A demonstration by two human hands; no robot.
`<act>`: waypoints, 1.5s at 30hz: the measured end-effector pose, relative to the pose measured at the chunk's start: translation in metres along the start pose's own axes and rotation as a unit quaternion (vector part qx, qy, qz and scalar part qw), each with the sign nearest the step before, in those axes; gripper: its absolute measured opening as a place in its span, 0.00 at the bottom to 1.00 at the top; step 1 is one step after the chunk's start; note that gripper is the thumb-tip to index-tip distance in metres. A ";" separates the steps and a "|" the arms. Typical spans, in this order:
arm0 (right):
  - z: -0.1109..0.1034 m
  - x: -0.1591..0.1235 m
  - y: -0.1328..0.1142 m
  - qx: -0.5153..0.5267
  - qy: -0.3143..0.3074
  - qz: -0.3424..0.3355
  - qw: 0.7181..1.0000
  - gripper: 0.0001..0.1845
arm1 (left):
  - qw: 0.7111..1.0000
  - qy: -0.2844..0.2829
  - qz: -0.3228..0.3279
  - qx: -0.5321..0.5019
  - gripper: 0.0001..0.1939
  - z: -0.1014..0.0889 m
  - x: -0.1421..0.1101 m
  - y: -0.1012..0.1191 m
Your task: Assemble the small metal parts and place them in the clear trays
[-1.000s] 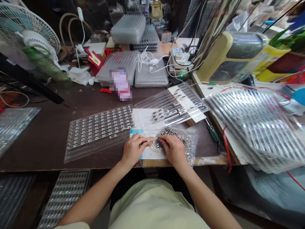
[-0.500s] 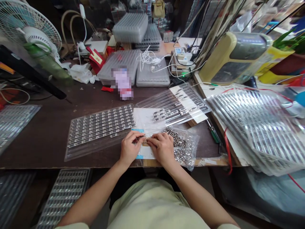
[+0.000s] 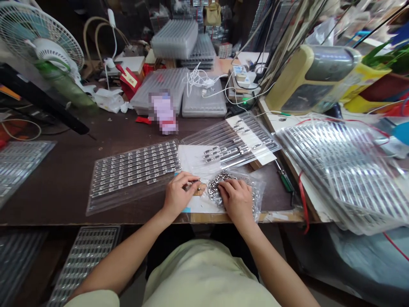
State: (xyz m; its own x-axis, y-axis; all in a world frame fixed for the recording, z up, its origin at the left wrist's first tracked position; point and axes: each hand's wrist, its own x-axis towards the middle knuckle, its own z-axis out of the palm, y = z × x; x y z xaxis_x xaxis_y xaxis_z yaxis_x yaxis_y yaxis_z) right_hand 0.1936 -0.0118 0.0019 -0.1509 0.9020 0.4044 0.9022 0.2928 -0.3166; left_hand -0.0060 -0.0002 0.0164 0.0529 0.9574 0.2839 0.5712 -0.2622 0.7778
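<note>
My left hand (image 3: 179,192) is closed in a pinch over the white sheet (image 3: 207,207), beside a small tan block (image 3: 199,190). A tiny piece seems to sit at its fingertips, too small to name. At the pile of small shiny metal parts (image 3: 220,181), in an open clear plastic bag (image 3: 259,192), my right hand (image 3: 238,198) has its fingers bent together; what they hold is hidden. Left of the hands lies a clear ribbed tray (image 3: 119,194) with rows of small dark-and-silver connector-like parts (image 3: 137,164).
A second ribbed tray (image 3: 207,133) behind the sheet bears scattered parts and a pale strip. Stacked trays (image 3: 345,170) and a green-handled screwdriver (image 3: 285,181) lie to the right. Farther back are a fan (image 3: 47,51), white cables (image 3: 204,79) and a yellowish machine (image 3: 311,81).
My right hand has moved right, from beside my left hand to the metal parts in the bag. My left hand has shifted slightly right, and the tan block shows more.
</note>
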 end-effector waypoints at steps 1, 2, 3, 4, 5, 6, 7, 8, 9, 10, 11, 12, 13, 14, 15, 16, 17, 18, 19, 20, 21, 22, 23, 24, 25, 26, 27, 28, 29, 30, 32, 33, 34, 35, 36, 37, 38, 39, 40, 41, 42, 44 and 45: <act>0.001 0.000 0.000 0.013 0.009 0.005 1.000 0.07 | 1.000 -0.013 0.015 0.011 0.07 0.002 -0.001 0.002; 0.001 0.000 0.000 0.026 0.018 0.012 0.999 0.08 | 0.999 -0.026 0.030 0.022 0.07 0.005 -0.002 0.003; 0.001 0.000 0.000 0.040 0.026 0.018 0.999 0.08 | 0.998 -0.036 0.042 0.032 0.07 0.007 -0.003 0.003; 0.001 0.000 0.000 0.055 0.031 0.024 0.998 0.08 | 0.997 -0.042 0.052 0.039 0.07 0.009 -0.004 0.003; 0.001 0.000 0.000 0.070 0.034 0.028 0.997 0.08 | 0.996 -0.047 0.059 0.044 0.07 0.011 -0.005 0.002; 0.001 0.000 0.000 0.085 0.036 0.032 0.995 0.08 | 0.995 -0.051 0.065 0.048 0.07 0.013 -0.006 0.000; 0.001 0.000 0.000 0.099 0.035 0.034 0.994 0.08 | 0.995 -0.054 0.069 0.051 0.06 0.014 -0.007 -0.001; 0.000 0.000 0.001 0.113 0.034 0.035 0.992 0.08 | 0.994 -0.057 0.071 0.052 0.06 0.015 -0.007 -0.002; 0.000 0.000 0.001 0.125 0.033 0.035 0.991 0.08 | 0.994 -0.061 0.072 0.054 0.06 0.016 -0.007 -0.003; 0.000 0.001 0.002 0.136 0.033 0.034 0.990 0.08 | 0.994 -0.064 0.072 0.056 0.06 0.016 -0.007 -0.004; 0.000 0.001 0.003 0.145 0.033 0.033 0.988 0.08 | 0.994 -0.066 0.070 0.057 0.06 0.016 -0.007 -0.004; 0.000 0.001 0.004 0.153 0.032 0.031 0.987 0.08 | 0.994 -0.068 0.068 0.058 0.06 0.016 -0.006 -0.004; 0.000 0.002 0.005 0.159 0.032 0.028 0.986 0.09 | 0.994 -0.069 0.065 0.058 0.05 0.016 -0.006 -0.004; 0.000 0.002 0.006 0.164 0.030 0.025 0.986 0.09 | 0.994 -0.070 0.063 0.058 0.05 0.016 -0.006 -0.004; 0.000 0.002 0.006 0.167 0.029 0.022 0.985 0.09 | 0.994 -0.071 0.061 0.058 0.05 0.016 -0.006 -0.003; 0.000 0.002 0.007 0.170 0.029 0.018 0.985 0.10 | 0.994 -0.073 0.059 0.057 0.05 0.016 -0.006 -0.003; 0.000 0.002 0.007 0.172 0.028 0.013 0.985 0.10 | 0.994 -0.074 0.058 0.055 0.05 0.017 -0.007 -0.002; 0.000 0.002 0.007 0.176 0.027 0.008 0.984 0.10 | 0.994 -0.075 0.056 0.052 0.05 0.018 -0.007 -0.002; -0.001 0.002 0.007 0.181 0.027 0.004 0.983 0.10 | 0.995 -0.075 0.055 0.048 0.05 0.018 -0.007 -0.001; -0.001 0.002 0.005 0.185 0.026 0.000 0.982 0.10 | 0.995 -0.074 0.055 0.040 0.05 0.018 -0.007 0.000; -0.002 0.003 0.003 0.188 0.025 -0.003 0.982 0.11 | 0.995 -0.070 0.056 0.031 0.05 0.017 -0.007 0.000; -0.002 0.003 -0.001 0.189 0.022 -0.006 0.982 0.11 | 0.996 -0.062 0.056 0.021 0.05 0.015 -0.006 0.000; -0.002 0.004 -0.004 0.189 0.018 -0.007 0.982 0.11 | 0.997 -0.048 0.055 0.016 0.05 0.012 -0.004 -0.001; -0.001 0.005 -0.009 0.187 0.012 -0.008 0.982 0.10 | 0.998 -0.029 0.051 0.020 0.05 0.007 -0.002 -0.003; 0.000 0.006 -0.014 0.183 0.003 -0.011 0.983 0.09 | 0.998 -0.005 0.045 0.036 0.05 0.000 0.000 -0.006; 0.002 0.006 -0.019 0.176 -0.007 -0.015 0.984 0.07 | 0.997 0.020 0.036 0.065 0.05 -0.009 0.003 -0.011; 0.004 0.007 -0.024 0.166 -0.017 -0.020 0.986 0.06 | 0.993 0.043 0.027 0.104 0.05 -0.018 0.005 -0.017; 0.007 0.007 -0.028 0.155 -0.023 -0.024 0.987 0.05 | 0.987 0.064 0.019 0.148 0.05 -0.028 0.006 -0.023; 0.010 0.008 -0.032 0.144 -0.026 -0.027 0.989 0.06 | 0.978 0.079 0.011 0.191 0.05 -0.037 0.005 -0.030; 0.014 0.008 -0.035 0.134 -0.026 -0.029 0.990 0.07 | 0.969 0.090 0.005 0.229 0.05 -0.046 0.004 -0.038; 0.020 0.009 -0.039 0.123 -0.021 -0.032 0.992 0.08 | 0.954 0.104 -0.003 0.282 0.06 -0.062 -0.002 -0.050; 0.022 0.009 -0.041 0.120 -0.018 -0.036 0.992 0.07 | 0.948 0.109 -0.006 0.300 0.06 -0.068 -0.007 -0.054; 0.025 0.010 -0.041 0.118 -0.017 -0.039 0.992 0.07 | 0.943 0.111 -0.007 0.314 0.06 -0.073 -0.011 -0.057; 0.026 0.010 -0.042 0.116 -0.016 -0.043 0.992 0.06 | 0.939 0.115 -0.009 0.323 0.06 -0.077 -0.014 -0.059; 0.028 0.010 -0.042 0.116 -0.016 -0.046 0.992 0.06 | 0.937 0.119 -0.010 0.328 0.06 -0.079 -0.017 -0.059; 0.029 0.009 -0.042 0.116 -0.016 -0.048 0.992 0.06 | 0.936 0.122 -0.009 0.329 0.06 -0.080 -0.018 -0.057; 0.030 0.009 -0.041 0.116 -0.018 -0.050 0.992 0.05 | 0.937 0.125 -0.005 0.326 0.06 -0.080 -0.017 -0.054; 0.030 0.009 -0.041 0.118 -0.021 -0.052 0.991 0.05 | 0.940 0.124 0.004 0.317 0.06 -0.077 -0.013 -0.049; 0.030 0.008 -0.041 0.118 -0.023 -0.054 0.991 0.05 | 0.946 0.117 0.016 0.304 0.06 -0.073 -0.007 -0.043; 0.030 0.008 -0.041 0.118 -0.026 -0.056 0.991 0.06 | 0.952 0.101 0.031 0.287 0.06 -0.067 0.002 -0.037; 0.030 0.008 -0.042 0.117 -0.028 -0.058 0.991 0.06 | 0.959 0.079 0.049 0.267 0.07 -0.058 0.012 -0.030; 0.030 0.008 -0.042 0.112 -0.030 -0.059 0.991 0.06 | 0.969 0.020 0.082 0.233 0.07 -0.037 0.037 -0.016; 0.029 0.007 -0.043 0.110 -0.031 -0.059 0.992 0.06 | 0.970 -0.002 0.093 0.223 0.07 -0.025 0.049 -0.010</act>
State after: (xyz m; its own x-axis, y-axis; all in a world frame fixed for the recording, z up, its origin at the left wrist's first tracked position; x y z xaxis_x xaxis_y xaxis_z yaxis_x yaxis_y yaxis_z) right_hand 0.1423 -0.0083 -0.0065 -0.2799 0.8733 0.3989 0.7682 0.4529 -0.4525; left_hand -0.0298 0.0468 0.0366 0.1917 0.8992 0.3933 0.8490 -0.3530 0.3933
